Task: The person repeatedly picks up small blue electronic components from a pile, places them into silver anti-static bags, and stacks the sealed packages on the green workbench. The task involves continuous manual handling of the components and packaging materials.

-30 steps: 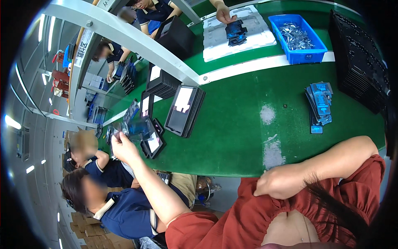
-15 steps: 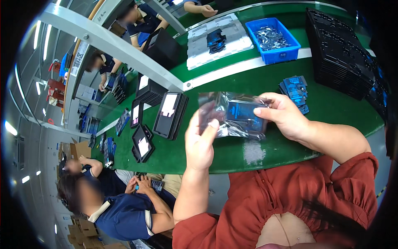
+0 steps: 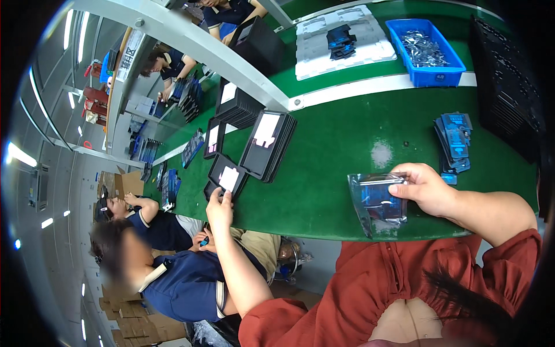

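My right hand pinches the edge of a clear plastic bag between thumb and fingers. Inside the bag shows a flat dark-blue and black pack; the bag hangs over the near edge of the green table. My left hand reaches far to the left, its thumb and fingertips closed on the near rim of a shallow black tray. A white paper lies in that tray. Beside it stands a stack of black trays, the top one also holding white paper.
Blue flat packs lie piled at the right, near a tall stack of black trays. Behind are a blue bin of small parts and a white tray. A metal post slants across. Co-workers sit at the left, one close by.
My left hand has let go of the bag and moved left to the black tray. My right hand keeps the bag, now lower and nearer the table's front edge. The view has shifted somewhat.
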### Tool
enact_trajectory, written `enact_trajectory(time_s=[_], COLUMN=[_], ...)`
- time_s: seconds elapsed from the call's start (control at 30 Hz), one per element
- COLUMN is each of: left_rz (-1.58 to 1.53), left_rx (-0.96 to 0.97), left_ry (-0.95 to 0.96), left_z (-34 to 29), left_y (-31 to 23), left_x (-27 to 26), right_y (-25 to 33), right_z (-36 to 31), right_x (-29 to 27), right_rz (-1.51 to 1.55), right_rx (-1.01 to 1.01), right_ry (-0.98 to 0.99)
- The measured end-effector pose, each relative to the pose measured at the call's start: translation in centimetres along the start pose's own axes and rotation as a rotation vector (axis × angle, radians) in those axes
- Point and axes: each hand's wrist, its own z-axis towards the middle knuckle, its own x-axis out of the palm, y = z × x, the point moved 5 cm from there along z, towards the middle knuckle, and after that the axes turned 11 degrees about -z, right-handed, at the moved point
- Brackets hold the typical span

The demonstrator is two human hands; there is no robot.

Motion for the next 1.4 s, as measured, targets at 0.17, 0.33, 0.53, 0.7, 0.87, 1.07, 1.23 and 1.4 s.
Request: enact_trajectory(time_s=[0.17,0.33,0.53,0.7,0.87,1.07,1.23,1.4], left_rz=[-0.047,0.201,0.472,0.342,0.136,0.163,0.221,0.054], left_rx=[0.030,0.104,-0.004,0.081,0.415,0.369,0.277,0.348], left_ry=[-0.056,-0.174,0.060,0.117,0.218,0.508,0.584,0.548], left_z=[-0.3,1.3,3.0,4.1,6.0,8.8,10.0,9.6], left_y=[-1.6,-4.4,-8.9,-7.2,-5.6,-1.2,1.0,0.7], left_x=[-0.3,-0.3,4.3,4.0,0.0,-1.4,-0.1,0.0], right_y=[0.7,0.7,1.0,0.9,0.7,0.8,0.8,1.0], right_z=[-0.7,-0.5,-0.6,-0.8,-0.6,-0.6,-0.5,-0.5], right_x=[0.2,0.4,0.4,0.3,0.3,0.5,0.4,0.5], right_rz=[0.022,-0.031,-0.091,-0.085,-0.071,-0.078,-0.118,-0.116], right_rx=[0.035,0.046,0.057,0.038,0.035,0.059,0.037,0.032], right_ry=[0.000,0.010,0.026,0.044,0.044,0.041,0.038,0.028])
